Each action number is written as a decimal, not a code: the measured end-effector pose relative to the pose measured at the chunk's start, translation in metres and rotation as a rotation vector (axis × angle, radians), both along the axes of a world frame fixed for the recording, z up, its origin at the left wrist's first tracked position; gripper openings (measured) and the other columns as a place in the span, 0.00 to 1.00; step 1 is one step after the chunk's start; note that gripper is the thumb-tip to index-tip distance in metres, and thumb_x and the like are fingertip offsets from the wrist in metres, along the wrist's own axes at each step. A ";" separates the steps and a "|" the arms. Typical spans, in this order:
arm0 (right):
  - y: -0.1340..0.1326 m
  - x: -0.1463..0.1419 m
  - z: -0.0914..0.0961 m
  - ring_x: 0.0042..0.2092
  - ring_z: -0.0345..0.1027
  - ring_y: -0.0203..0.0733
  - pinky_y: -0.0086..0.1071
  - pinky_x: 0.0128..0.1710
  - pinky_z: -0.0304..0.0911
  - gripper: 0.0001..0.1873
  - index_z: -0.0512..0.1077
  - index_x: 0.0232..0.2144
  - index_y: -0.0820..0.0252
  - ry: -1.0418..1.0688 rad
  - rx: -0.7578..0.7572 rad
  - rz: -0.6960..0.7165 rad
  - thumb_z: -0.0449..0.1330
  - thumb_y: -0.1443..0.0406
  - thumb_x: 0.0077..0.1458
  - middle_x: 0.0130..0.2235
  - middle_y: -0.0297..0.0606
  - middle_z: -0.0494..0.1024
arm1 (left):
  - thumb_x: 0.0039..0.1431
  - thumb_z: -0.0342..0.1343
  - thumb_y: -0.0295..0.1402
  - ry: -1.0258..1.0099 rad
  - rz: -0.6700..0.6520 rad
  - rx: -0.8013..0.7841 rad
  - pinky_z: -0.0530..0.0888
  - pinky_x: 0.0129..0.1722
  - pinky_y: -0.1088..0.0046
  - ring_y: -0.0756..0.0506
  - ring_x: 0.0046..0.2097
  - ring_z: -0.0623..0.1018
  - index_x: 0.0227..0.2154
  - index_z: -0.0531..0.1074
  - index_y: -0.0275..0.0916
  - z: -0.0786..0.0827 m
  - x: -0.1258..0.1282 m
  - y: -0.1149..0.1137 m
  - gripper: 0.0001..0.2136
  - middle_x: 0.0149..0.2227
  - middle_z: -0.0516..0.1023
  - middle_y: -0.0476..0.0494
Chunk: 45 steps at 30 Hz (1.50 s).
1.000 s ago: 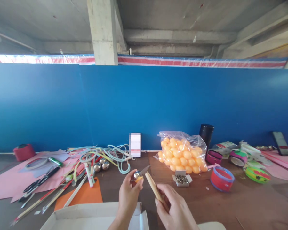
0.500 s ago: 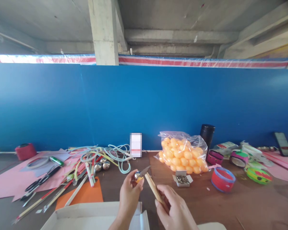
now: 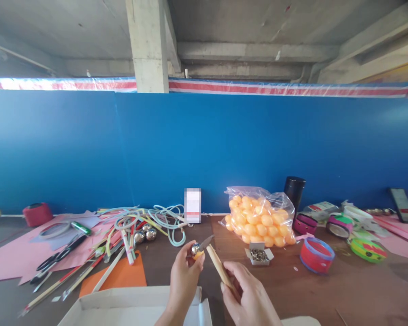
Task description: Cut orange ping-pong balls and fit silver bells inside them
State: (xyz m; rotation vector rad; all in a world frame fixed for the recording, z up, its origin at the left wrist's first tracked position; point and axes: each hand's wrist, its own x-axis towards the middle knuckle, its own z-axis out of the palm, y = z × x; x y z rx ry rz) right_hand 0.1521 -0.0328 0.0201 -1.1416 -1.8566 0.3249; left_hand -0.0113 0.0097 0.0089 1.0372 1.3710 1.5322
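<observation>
My left hand (image 3: 184, 280) is closed around a shiny silver ball (image 3: 195, 248), pinched between thumb and fingers, with a small yellow-orange piece (image 3: 199, 254) under the thumb. From beside the ball a grey pointed blade (image 3: 206, 243) slants up to the right; where it is fixed I cannot tell. In my right hand (image 3: 246, 294) is a pale wooden stick (image 3: 217, 265), its upper end close to the blade. A white cardboard box (image 3: 122, 296) lies open below my left forearm.
Past my right hand stand a small box of metal pieces (image 3: 259, 254) and a bag of orange balls (image 3: 258, 222). Further right are a red ring (image 3: 316, 259) and a black cylinder (image 3: 294, 199). Leftward lie scissors (image 3: 56, 258), silver balls (image 3: 144, 234), cords (image 3: 165, 216) and orange paper (image 3: 131, 274).
Both hands keep their hold on the same things. Beyond a very slight shift of the whole view, nothing has visibly moved.
</observation>
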 end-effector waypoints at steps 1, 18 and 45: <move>0.000 0.000 0.000 0.31 0.71 0.40 0.28 0.29 0.66 0.15 0.67 0.40 0.56 -0.009 -0.005 0.005 0.51 0.70 0.48 0.33 0.37 0.76 | 0.42 0.62 0.39 -0.004 0.001 0.000 0.71 0.27 0.75 0.49 0.27 0.74 0.44 0.69 0.35 0.000 0.000 0.000 0.25 0.29 0.74 0.47; -0.002 0.004 0.010 0.32 0.71 0.40 0.30 0.32 0.68 0.16 0.64 0.43 0.57 -0.060 -0.083 0.030 0.52 0.70 0.51 0.36 0.38 0.75 | 0.44 0.59 0.40 0.091 -0.004 -0.036 0.73 0.32 0.72 0.47 0.30 0.75 0.46 0.68 0.35 0.007 0.000 -0.001 0.25 0.34 0.76 0.44; -0.001 0.005 0.008 0.35 0.71 0.40 0.30 0.35 0.68 0.16 0.63 0.43 0.57 -0.084 -0.086 0.058 0.52 0.71 0.51 0.38 0.39 0.75 | 0.43 0.59 0.40 0.102 0.017 -0.032 0.73 0.30 0.73 0.47 0.29 0.76 0.45 0.69 0.34 0.010 0.001 -0.005 0.25 0.31 0.76 0.45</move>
